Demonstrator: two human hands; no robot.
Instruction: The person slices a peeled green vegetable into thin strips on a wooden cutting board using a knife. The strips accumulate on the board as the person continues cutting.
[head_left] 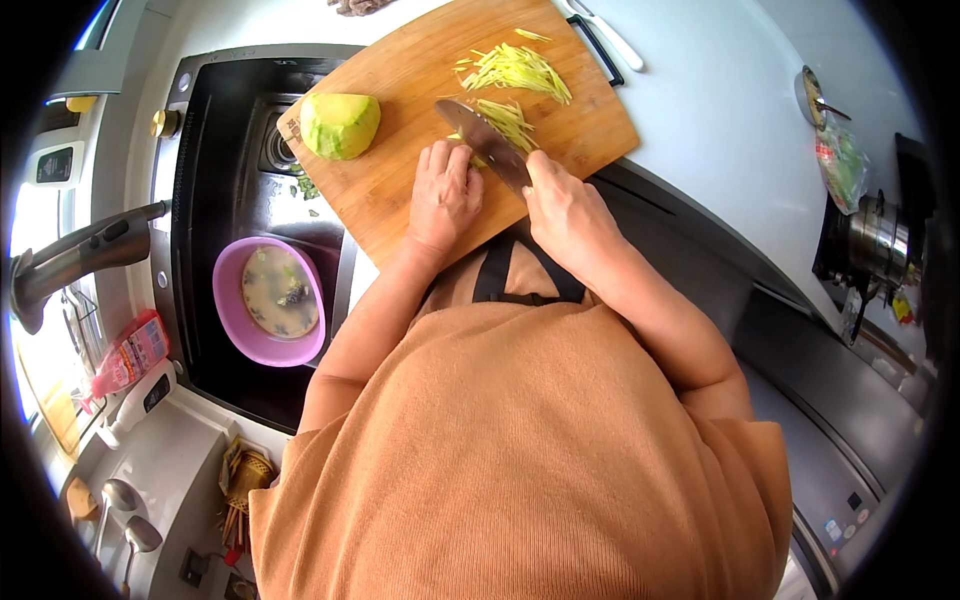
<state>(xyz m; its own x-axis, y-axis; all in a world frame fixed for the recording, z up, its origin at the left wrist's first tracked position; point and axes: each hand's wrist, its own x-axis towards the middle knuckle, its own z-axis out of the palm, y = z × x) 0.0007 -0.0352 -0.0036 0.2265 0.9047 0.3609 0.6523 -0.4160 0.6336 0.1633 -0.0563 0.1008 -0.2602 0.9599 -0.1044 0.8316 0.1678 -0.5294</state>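
My right hand (568,205) grips the handle of a kitchen knife (488,143), its wide dark blade angled over a wooden cutting board (385,205). Close beside the blade is my left hand (445,195), its fingers curled and pressed down on vegetable slices that show only as yellow-green bits at the fingertips. Thin pale green shreds (508,122) lie just past the blade. A larger heap of shreds (515,72) sits farther back. At the board's left rests a big peeled piece of pale green vegetable (340,126), with a flat cut top.
The board's left corner overhangs a dark sink (335,215), where a pink-purple basin (228,315) holds cloudy water. A white-handled peeler or knife (620,45) lies behind the board. Bottles (140,350) stand left of the sink; a pot (880,240) stands far right.
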